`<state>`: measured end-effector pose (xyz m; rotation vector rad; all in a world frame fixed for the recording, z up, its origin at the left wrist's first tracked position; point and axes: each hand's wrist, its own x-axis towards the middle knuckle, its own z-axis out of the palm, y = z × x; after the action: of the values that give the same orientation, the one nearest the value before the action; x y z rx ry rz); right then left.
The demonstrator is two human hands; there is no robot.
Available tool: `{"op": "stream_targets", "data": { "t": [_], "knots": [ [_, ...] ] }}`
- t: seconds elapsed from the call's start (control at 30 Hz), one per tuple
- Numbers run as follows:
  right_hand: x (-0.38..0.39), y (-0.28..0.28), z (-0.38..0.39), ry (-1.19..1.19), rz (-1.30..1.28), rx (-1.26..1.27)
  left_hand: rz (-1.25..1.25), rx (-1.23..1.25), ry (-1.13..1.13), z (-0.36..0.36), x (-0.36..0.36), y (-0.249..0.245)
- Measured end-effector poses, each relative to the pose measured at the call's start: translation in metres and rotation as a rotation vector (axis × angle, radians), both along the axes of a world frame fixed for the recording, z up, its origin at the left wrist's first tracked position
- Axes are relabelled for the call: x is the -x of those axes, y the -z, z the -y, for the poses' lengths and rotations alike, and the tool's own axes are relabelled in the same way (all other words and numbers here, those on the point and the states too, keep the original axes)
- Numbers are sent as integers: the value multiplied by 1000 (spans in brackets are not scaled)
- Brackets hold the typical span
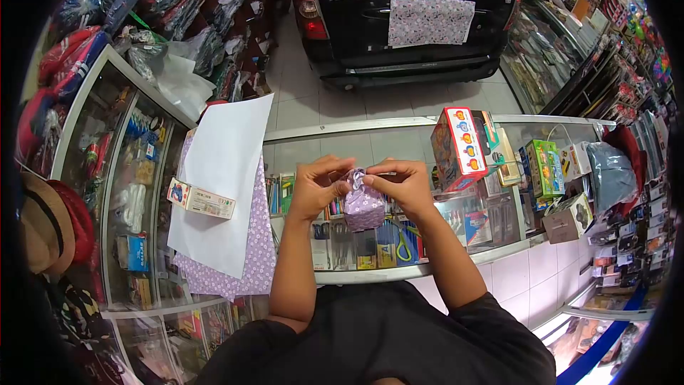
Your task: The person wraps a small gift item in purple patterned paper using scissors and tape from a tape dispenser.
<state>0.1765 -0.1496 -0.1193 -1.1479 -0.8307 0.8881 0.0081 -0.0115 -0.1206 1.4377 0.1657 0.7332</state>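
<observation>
1. A small package of purple paper with white flowers [365, 214] lies straight ahead of the torso, between the hands and about equally close to both. Its long axis runs away from the body, with the gathered, crinkled end at the fingertips and the fuller end nearer the torso. Whether its base touches the glass below is unclear.

2. The left hand [319, 187] is partly closed, thumb and bent fingers pinching the gathered end from its left. The right hand [404, 184] mirrors it from the other side, thumb laid across the paper folds. Both grips are narrow and at the fingertips.

3. Beneath is a smooth, transparent glass counter with a pale metal edge [385, 273]; scissors with green handles [403, 248] show through it.

4. To the left, a broad, smooth white sheet [226, 144] overlaps a matte purple floral sheet [261, 253]. A small, printed oblong carton [211, 203] sits on the white one.

5. To the right stands a glossy red-and-white rectangular box [468, 144], with a green printed carton [547, 171] farther right.

6. Beyond the counter is a shiny black car [356, 28], a patterned floral sheet [432, 21] lying flat against its rear.
</observation>
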Motion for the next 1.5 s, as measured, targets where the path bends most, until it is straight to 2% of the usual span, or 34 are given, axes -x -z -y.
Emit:
{"op": "stream_targets", "data": {
  "t": [0.1, 0.17, 0.27, 0.5, 0.57, 0.67, 0.8, 0.87, 0.97, 1.03, 1.13, 1.2, 1.3, 1.37, 1.43, 1.47, 1.5],
  "knots": [
    [3, -7, 1, 8, -42, -35, -18, 36, -59, 8, -3, -11],
    [3, -5, 2, 6, 27, -42, -59, -129, -121, 9, -3, -9],
    [-1, -4, 1, 2, 94, -81, -83, -70, -174, 15, -5, -11],
    [-5, -15, 3, -11, 64, -59, -40, -171, -196, 13, -4, -6],
    [-18, -15, 5, -98, 491, -220, -59, -195, -175, 14, -2, -9],
    [-16, -30, 11, -86, 467, -89, -57, -232, -161, 12, -2, -7],
    [-18, -30, 7, -90, 563, -173, -83, -258, -147, 10, 0, -8],
    [-15, -27, 6, -16, 597, -199, -65, -158, -68, 9, 1, -13],
    [-11, -20, 2, 40, 575, -170, -68, -16, -37, 12, -1, -27],
    [-10, -19, 1, 43, 567, -158, -83, -19, 14, 5, 2, -22],
    [-7, -22, 2, 39, 478, -71, -163, -170, -62, 2, 3, -16],
    [-7, -22, 1, 33, 401, 6, -149, -123, -94, 6, 0, -16],
    [-8, -17, -6, -24, 419, -17, -160, -67, -176, 8, -3, -14],
    [-3, -17, -8, -63, 283, -81, -180, -60, -226, 4, -5, -6],
    [-10, -11, -8, -145, 266, -61, -64, 187, -249, 1, -7, -2],
    [-11, -9, -8, -204, 232, -21, -94, 361, -203, -1, -3, -2],
    [-12, -9, -8, -263, 198, 18, -91, 360, -204, -4, 0, -3]
  ]
}}
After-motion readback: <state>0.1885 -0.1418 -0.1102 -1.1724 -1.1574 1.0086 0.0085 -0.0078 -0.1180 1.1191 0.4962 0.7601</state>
